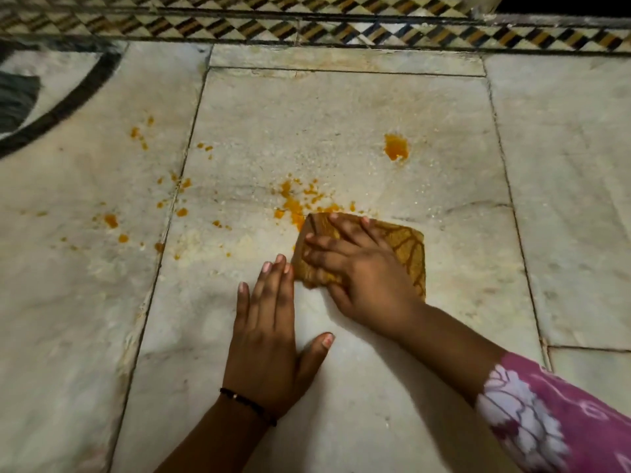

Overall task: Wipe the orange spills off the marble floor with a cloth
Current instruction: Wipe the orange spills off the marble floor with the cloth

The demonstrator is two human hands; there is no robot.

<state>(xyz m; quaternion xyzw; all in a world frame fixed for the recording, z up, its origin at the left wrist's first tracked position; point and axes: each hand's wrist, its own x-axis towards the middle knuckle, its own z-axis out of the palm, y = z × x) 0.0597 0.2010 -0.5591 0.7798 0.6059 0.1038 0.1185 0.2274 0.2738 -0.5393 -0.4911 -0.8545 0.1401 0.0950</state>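
Cloth (pixel 406 247): soft, limp, folded; right hand (pixel 358 268) pressed flat on top, not clenched. Left hand (pixel 269 336) lay open, empty, on marble floor (pixel 341 114). Orange spills (pixel 293 203) remained far-left.

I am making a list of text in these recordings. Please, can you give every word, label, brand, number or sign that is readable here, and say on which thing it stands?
None: no text can be read in this picture.
The cloth under the right hand bears only a brown line pattern.
The pink sleeve bears only white flowers.
The border tiles bear only a diamond pattern.
The marble floor bears only orange spills.
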